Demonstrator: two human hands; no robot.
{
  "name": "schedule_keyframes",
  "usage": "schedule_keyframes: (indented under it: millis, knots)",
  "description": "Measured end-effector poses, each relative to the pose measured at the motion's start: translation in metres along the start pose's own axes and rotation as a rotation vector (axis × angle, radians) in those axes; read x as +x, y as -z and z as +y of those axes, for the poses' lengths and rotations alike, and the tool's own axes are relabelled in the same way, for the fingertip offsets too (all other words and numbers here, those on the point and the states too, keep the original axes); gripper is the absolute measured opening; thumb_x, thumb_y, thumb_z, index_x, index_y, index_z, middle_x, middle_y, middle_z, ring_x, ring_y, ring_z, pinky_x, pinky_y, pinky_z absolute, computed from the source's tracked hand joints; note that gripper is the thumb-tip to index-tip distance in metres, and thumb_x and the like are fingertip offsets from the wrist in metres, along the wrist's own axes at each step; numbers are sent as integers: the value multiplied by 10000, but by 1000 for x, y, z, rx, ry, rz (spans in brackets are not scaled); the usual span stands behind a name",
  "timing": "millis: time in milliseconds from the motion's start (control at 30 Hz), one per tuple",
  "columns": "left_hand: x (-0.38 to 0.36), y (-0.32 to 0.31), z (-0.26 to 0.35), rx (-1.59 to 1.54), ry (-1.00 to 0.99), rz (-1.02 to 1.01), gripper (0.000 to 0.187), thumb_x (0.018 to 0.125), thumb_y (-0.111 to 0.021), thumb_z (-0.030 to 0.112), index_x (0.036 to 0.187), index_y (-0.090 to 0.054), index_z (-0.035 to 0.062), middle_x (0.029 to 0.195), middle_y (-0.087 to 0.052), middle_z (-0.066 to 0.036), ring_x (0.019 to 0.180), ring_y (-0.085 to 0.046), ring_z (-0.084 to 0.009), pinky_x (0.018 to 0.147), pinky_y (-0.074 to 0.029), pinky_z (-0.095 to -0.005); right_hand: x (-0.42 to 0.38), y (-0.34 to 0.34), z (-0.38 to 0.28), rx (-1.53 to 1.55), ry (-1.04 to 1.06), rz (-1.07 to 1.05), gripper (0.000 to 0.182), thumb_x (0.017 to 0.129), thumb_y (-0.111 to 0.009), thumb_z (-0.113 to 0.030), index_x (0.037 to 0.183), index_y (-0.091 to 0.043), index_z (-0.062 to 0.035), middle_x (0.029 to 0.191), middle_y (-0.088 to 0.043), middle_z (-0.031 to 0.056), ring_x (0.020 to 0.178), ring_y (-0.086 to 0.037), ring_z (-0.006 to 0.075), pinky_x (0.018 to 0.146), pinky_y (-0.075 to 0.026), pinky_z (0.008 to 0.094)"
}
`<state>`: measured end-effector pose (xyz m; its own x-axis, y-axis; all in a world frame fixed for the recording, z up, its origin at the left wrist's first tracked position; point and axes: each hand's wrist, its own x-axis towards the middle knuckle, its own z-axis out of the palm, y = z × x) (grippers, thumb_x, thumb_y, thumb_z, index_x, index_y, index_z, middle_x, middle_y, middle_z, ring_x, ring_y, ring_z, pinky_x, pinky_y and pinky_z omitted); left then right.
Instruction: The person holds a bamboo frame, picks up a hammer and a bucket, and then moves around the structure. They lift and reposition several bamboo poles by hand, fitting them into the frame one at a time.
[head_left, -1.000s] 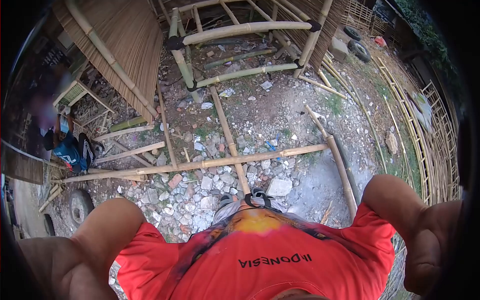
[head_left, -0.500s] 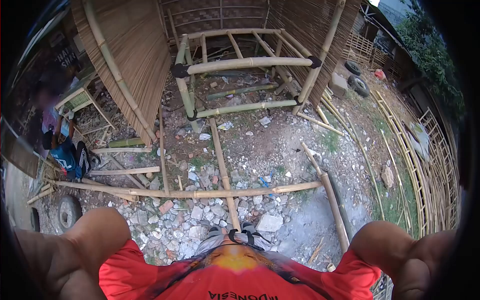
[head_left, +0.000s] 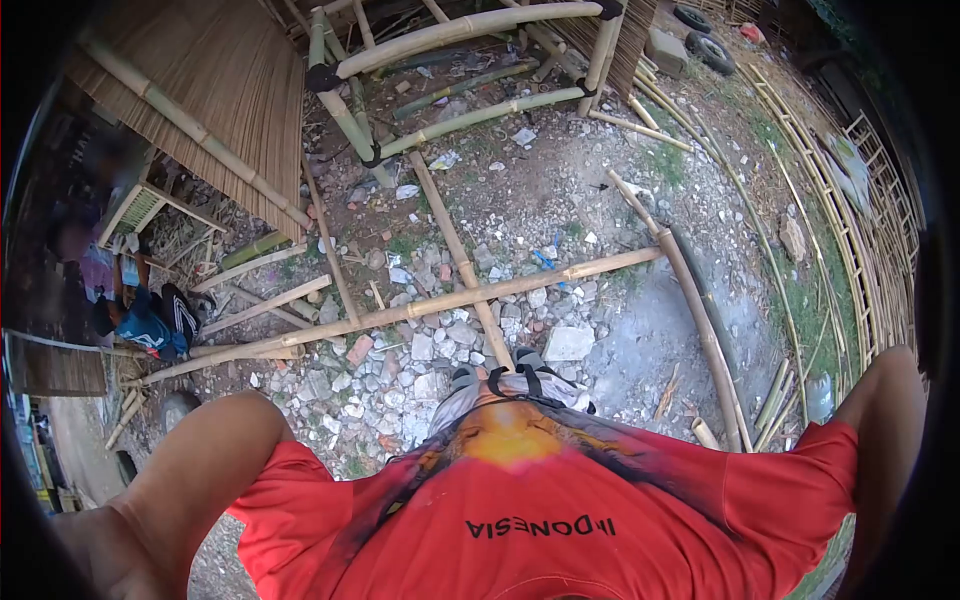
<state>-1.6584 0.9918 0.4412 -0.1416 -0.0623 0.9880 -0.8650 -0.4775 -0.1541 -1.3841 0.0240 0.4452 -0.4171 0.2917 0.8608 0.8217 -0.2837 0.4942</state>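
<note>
Below | bamboo poles [head_left: 452, 300] crossed at feet | hands unseen

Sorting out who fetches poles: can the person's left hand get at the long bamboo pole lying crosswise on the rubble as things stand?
Probably not. The long bamboo pole lies on the ground beyond the feet, while the left arm is bent up at the person's side, its hand out of view.

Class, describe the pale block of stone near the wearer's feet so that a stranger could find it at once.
Start at the two long bamboo poles crossing on the rubble. Just below and right of the crossing, beside the sandalled feet, lies the stone block. It is larger, flatter and paler than the small rubble around it.
</note>
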Motion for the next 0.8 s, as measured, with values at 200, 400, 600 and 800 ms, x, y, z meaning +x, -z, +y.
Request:
schedule_keyframes:
  millis: [200,400,600,800]
  knots:
    - [-16,4,-10,-128,114,85,590,1014,-388,501,1363,-356,26,1269,-414,-177,1166,-446,-354,993,-412,-585,23,15,-29,-87,-10,-61,1015,816,-705,-579,1530,-158,-107,1442,-465,156,1346,-436,337,1067,-402,575]
    - [-45,0,-7,-171,162,185,568,1018,-392,480,1329,-400,5,1212,-466,-179,1115,-489,-347,970,-432,-575,35,8,-39,-126,55,-57,1041,822,-696,-593,1544,-118,-117,1461,-448,152,1366,-419,331,1078,-396,576]
    - [-99,96,-3,-165,149,295,550,1022,-395,459,1294,-444,-16,1155,-517,-180,1065,-533,-341,946,-452,-566,34,1,-41,-140,175,4,1066,827,-687,-606,1559,-78,-126,1479,-431,149,1387,-403,326,1088,-389,576]
    - [-125,95,18,-133,122,409,538,1025,-398,438,1259,-489,-38,1099,-568,-181,1014,-576,-334,923,-472,-556,49,-6,-37,-128,306,84,1092,832,-678,-619,1573,-39,-136,1498,-414,145,1407,-386,321,1098,-383,577]
